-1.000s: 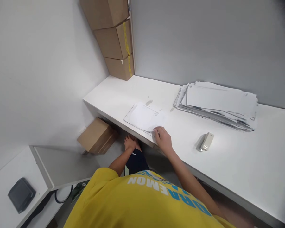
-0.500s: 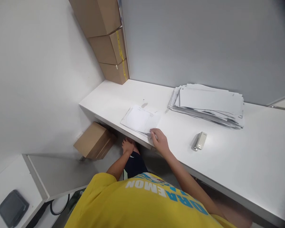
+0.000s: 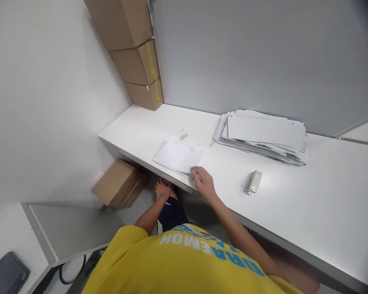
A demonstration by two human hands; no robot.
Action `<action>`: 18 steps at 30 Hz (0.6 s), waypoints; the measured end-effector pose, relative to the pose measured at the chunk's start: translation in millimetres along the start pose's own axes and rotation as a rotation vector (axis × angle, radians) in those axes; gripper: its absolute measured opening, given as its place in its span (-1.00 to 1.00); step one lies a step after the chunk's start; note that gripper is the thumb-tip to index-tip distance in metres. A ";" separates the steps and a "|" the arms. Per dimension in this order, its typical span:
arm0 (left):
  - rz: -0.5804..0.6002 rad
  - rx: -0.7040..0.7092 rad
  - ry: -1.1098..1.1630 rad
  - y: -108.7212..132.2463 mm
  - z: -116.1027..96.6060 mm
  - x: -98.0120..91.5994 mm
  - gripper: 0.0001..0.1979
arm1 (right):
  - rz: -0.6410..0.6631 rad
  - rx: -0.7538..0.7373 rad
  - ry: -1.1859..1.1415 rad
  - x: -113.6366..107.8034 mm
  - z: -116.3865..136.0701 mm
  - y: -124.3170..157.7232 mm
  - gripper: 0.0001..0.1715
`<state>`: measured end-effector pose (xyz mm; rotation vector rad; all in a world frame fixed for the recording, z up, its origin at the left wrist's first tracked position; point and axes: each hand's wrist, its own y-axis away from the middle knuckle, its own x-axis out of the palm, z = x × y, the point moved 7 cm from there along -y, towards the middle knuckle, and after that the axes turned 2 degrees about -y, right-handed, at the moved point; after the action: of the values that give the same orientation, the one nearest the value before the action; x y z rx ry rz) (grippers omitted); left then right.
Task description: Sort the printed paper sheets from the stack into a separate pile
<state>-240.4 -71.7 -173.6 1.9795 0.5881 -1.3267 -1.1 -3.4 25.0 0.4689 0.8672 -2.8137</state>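
Note:
My right hand lies on the near edge of the white desk. Its fingers are curled and pinch the near corner of a small stack of papers. My left hand is below the desk edge and rests on my knee with the fingers lying flat, holding nothing. A white stapler lies on the desk to the right of my right hand, apart from it. Further back sits a large, loose pile of papers.
Three cardboard boxes are stacked in the far left corner against the wall. Another cardboard box sits on the floor under the desk's left end. A dark device lies on a lower white table at the bottom left.
The view has drifted, so everything sits a little further left in the picture. My right hand stays on the corner of the small stack and my left hand stays on my knee.

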 end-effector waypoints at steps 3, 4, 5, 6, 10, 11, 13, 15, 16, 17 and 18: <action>-0.007 0.004 0.000 -0.6 0.1 0.7 -0.34 | 0.002 -0.008 0.003 -0.2 -0.6 -1.0 -0.72; -0.009 0.001 0.001 -1.0 0.3 1.1 -0.33 | 0.002 -0.010 0.003 0.2 -0.6 -1.6 -0.71; -0.011 -0.002 0.001 -1.6 0.6 1.5 -0.32 | -0.002 -0.014 0.002 0.8 -0.1 -2.3 -0.71; -0.012 -0.007 0.001 -2.5 0.9 2.0 -0.32 | -0.012 -0.020 -0.001 1.1 1.2 -2.8 -0.72; -0.017 -0.004 -0.008 -7.0 -0.4 2.5 -0.32 | -0.136 -0.069 -0.016 -12.3 16.8 0.0 -0.72; -0.021 -0.001 -0.014 -8.2 -1.4 1.7 -0.32 | -0.189 -0.074 -0.018 -22.6 21.4 2.9 -0.73; -0.030 0.009 -0.031 -10.8 -4.5 -0.8 -0.33 | -0.316 -0.049 -0.001 -54.0 27.4 12.6 -0.75; -0.031 0.024 -0.057 -14.0 -9.5 -3.3 -0.34 | -0.446 0.025 0.048 -96.2 26.9 29.1 -0.76; -0.032 0.035 -0.074 -15.5 -12.7 -4.3 -0.35 | -0.500 0.078 0.072 -118.9 24.0 40.3 -0.76; -0.033 0.049 -0.096 -16.8 -16.6 -4.8 -0.37 | -0.543 0.137 0.085 -140.9 19.5 53.5 -0.76; -0.035 0.065 -0.117 -17.5 -20.9 -4.9 -0.39 | -0.562 0.202 0.078 -160.3 13.4 68.2 -0.75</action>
<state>-241.2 -44.5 -168.6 1.9354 0.5321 -1.4896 162.4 -57.4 54.7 0.4143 0.8381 -3.4418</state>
